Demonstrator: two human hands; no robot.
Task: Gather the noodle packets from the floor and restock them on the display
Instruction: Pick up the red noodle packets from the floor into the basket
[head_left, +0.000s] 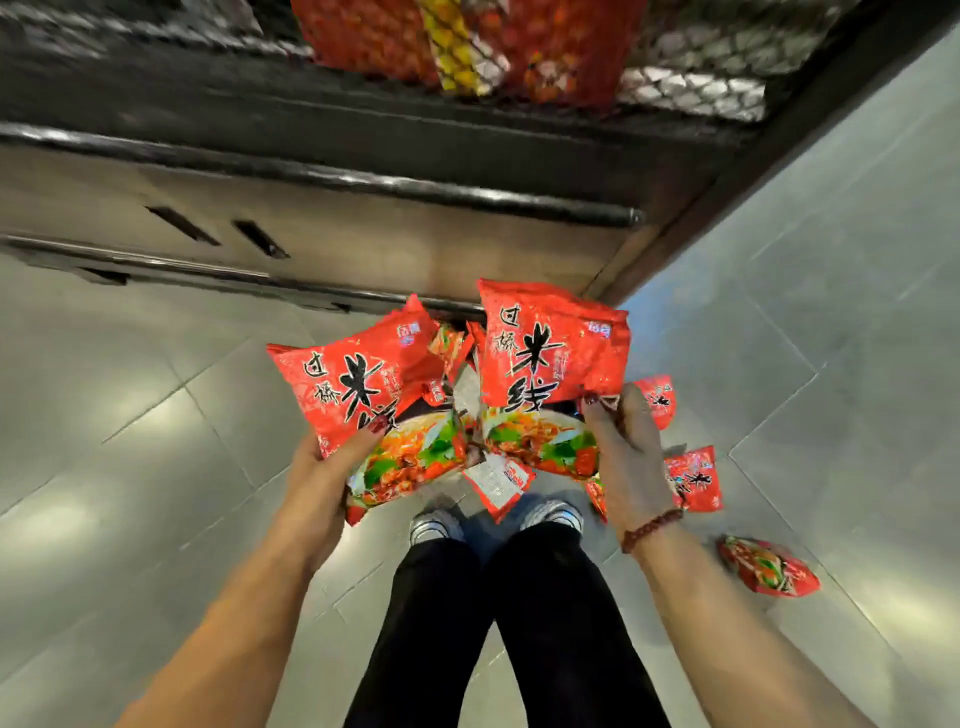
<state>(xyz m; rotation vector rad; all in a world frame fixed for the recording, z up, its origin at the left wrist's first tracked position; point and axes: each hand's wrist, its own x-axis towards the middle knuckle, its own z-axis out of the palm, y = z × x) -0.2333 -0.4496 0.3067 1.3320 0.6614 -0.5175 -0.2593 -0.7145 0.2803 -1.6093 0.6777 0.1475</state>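
Right now the person is standing at the foot of the display (415, 249), facing its beige base panel and dark rail. The left hand (332, 467) is gripping one red noodle packet (363, 384) by its lower edge, the thumb pressing across the printed front and the fingers hidden behind it. The right hand (631, 457) is gripping a second noodle packet (545, 358) in the same way, the thumb lying on the front near the lower right corner. Both are being held up off the floor, side by side and nearly touching, fronts turned up, above the person's shoes (436, 525). More wrappers (498, 480) are showing in the gap between and below the two; I cannot tell whether those are being held or are lying on the ground. Off to the right, loose packets are lying on the grey tiled floor (156, 426). A near packet (696, 478) is sitting just beside the right wrist, a half-hidden packet (660, 400) is peeking from behind the right hand, and a far packet (766, 566) is lying well apart from them. A beaded bracelet (652, 530) is circling the right wrist. Up top, blurred stocked packets (566, 52) are resting on the display's wire mesh shelf (691, 88).
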